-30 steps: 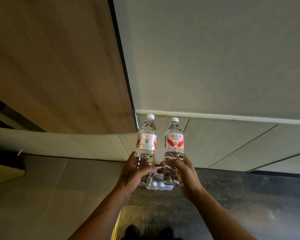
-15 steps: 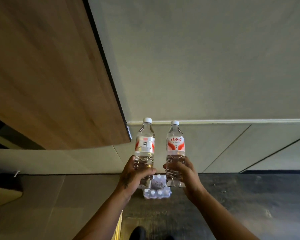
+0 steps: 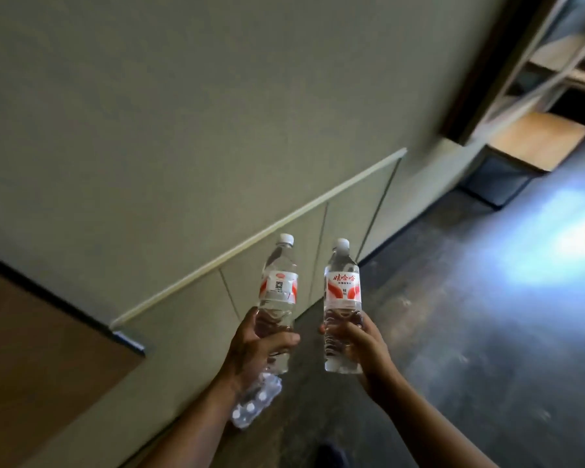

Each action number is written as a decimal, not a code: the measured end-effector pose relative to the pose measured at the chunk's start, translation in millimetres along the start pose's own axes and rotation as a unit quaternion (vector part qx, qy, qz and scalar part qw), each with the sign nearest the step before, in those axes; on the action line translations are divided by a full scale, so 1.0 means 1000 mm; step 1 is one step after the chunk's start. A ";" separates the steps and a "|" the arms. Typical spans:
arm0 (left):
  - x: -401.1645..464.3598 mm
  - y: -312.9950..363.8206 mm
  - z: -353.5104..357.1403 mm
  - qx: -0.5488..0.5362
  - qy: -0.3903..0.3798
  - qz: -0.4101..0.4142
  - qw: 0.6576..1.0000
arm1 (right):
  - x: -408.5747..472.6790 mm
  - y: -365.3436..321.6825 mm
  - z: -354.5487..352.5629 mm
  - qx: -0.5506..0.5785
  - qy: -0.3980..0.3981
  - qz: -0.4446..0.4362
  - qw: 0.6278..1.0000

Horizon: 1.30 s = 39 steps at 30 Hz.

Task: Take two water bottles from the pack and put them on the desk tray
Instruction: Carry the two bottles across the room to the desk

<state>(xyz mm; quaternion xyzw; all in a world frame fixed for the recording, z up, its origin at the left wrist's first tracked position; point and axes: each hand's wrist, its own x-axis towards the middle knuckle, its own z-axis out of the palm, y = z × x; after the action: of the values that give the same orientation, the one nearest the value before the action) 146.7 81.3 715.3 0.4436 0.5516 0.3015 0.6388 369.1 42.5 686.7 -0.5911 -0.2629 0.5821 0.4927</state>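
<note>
gripping water-filled bottles (image 3: pixel 277 292), both hands (image 3: pixel 255 349)

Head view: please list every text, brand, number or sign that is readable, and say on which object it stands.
"娃哈哈": red brand characters on the label of the right bottle, held by the right hand.
QR code and small print on the left bottle, in the left hand: too small to read.
Pack on the floor: no readable text.

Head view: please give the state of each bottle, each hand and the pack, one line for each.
Left bottle: capped, nearly upright, held in the air.
Right bottle: capped, nearly upright, held in the air.
Left hand: closed around the left bottle.
Right hand: closed around the right bottle.
Pack: on the floor, partly hidden by the left arm.
</note>
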 end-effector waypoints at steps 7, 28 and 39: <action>0.022 0.001 0.080 0.051 -0.164 0.000 0.985 | -0.054 0.006 -0.073 0.053 0.155 -0.028 0.986; -0.102 -0.031 0.331 0.172 -0.383 0.033 0.907 | -0.253 0.070 -0.268 0.144 0.369 -0.060 0.916; -0.105 -0.042 0.349 0.182 -0.343 0.025 0.921 | -0.250 0.083 -0.297 0.165 0.313 -0.059 0.933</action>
<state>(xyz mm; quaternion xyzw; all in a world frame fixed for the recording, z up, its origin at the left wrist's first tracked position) 459.1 -110.5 722.8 0.6421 0.3331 0.0408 0.6892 582.4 -291.8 671.6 -0.6370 -0.0295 0.3725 0.6742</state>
